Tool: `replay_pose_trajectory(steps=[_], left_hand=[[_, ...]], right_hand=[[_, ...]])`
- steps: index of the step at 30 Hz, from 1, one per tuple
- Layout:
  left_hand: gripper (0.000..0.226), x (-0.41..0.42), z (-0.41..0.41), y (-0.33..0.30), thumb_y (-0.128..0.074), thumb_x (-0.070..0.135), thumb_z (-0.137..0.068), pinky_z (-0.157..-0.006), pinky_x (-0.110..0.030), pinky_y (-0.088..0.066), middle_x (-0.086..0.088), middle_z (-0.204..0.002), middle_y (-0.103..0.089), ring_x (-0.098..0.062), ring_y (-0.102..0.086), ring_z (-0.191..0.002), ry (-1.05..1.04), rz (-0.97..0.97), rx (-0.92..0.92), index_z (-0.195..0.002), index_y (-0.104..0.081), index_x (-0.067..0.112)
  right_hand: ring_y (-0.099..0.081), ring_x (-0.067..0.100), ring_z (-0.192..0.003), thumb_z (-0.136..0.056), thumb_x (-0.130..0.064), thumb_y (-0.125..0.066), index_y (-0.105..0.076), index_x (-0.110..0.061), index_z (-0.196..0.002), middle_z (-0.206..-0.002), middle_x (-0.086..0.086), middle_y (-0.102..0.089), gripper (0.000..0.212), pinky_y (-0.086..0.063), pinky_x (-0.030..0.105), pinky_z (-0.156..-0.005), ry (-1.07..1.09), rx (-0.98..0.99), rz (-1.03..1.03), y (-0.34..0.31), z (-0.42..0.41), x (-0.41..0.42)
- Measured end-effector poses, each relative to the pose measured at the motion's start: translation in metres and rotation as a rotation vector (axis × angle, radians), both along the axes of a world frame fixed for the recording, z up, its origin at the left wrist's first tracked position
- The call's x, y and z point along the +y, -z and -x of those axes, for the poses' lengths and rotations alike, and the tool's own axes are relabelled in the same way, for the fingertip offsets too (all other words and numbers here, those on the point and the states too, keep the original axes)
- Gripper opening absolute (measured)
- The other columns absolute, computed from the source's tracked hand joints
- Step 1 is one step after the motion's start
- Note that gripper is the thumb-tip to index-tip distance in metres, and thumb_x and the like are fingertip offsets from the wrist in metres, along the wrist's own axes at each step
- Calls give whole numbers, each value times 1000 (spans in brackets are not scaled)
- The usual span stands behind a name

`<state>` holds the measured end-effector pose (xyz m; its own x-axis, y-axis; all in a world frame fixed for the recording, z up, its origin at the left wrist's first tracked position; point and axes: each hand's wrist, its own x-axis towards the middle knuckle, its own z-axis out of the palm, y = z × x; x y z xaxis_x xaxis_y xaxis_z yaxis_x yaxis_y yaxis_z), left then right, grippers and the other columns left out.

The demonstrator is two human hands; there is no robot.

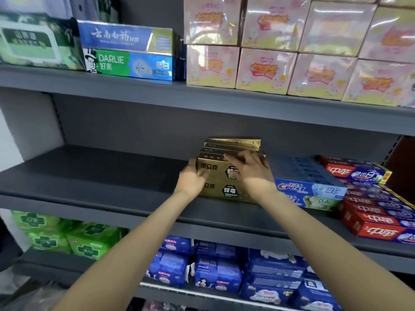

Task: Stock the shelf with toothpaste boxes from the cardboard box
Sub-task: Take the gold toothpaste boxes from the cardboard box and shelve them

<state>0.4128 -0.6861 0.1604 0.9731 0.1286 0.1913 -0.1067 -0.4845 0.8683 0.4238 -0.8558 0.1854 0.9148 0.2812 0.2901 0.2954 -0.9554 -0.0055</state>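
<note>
1. Both hands are working the gold toothpaste boxes (226, 173) on the middle shelf (101, 176), stacked two high near the front with more rows running back toward the far wall.
2. Left hand (190, 180) is cupping the left end of the top front box, fingers curled round that end. Looks like it is acting as a stop so the box is not sliding left.
3. Right hand (249, 169) is lying over the top of the same box, fingers spread and reaching across its top edge. Motion blur there, so I cannot tell whether it is gripping or just pressing flat.
4. My read: the top box is being squared up against the stack, faces flush to the front.
5. The gold stack is sitting just beside the Crest boxes (310, 189) on its right, likely touching. Red toothpaste boxes (377, 218) are further right. Grouping by brand, labels facing out.
6. Left part of the shelf is showing bare, so stocking is probably filling leftward from here.
7. Cardboard box is not in view, so remaining stock is unknown.
8. Risk: top box is overhanging or shifting if released before it is aligned.
</note>
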Motion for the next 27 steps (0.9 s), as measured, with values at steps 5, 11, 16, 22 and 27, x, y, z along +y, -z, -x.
replay_pose_trajectory(steps=[5, 11, 16, 22, 27], left_hand=[[40, 1, -4, -2, -52, 33, -96, -90, -30, -42, -12, -122, -59, -28, -50, -120, -69, -59, -31, -129, -48, 12], [40, -1, -7, -3, -51, 34, -96, -80, -26, -40, -12, -120, -59, -27, -56, -111, -101, -77, 6, -130, -47, 14], [42, 1, -7, -3, -51, 36, -95, -78, -24, -41, -12, -119, -61, -26, -58, -109, -98, -93, 18, -131, -47, 14], [44, 0, -1, -8, -51, 35, -96, -88, -30, -43, -12, -130, -56, -28, -52, -119, -73, -26, 69, -134, -46, 14], [41, 2, 26, -24, -55, 21, -93, -93, -36, -43, -17, -129, -48, -32, -50, -117, -115, -234, -104, -131, -41, 13]], right_hand=[[-23, 22, -137, -93, -33, -53, -16, -42, -147, -146, 1, -25, 66, -21, 43, -113, -22, -6, -8, 4, -1, -5], [-23, 24, -138, -93, -33, -53, -16, -40, -147, -147, 2, -25, 66, -23, 43, -113, 3, -21, 9, 5, -2, -1], [-22, 24, -138, -93, -30, -53, -17, -38, -148, -147, 2, -25, 66, -21, 42, -113, 31, -19, -2, 6, 1, 3], [-17, 27, -143, -92, -23, -56, -11, -34, -149, -150, 3, -24, 73, -8, 44, -118, 43, -17, -4, 4, 9, 7], [-16, 24, -145, -93, -24, -54, -23, -23, -148, -154, 6, -24, 64, -16, 40, -118, 16, -156, -111, 5, 42, 8]])
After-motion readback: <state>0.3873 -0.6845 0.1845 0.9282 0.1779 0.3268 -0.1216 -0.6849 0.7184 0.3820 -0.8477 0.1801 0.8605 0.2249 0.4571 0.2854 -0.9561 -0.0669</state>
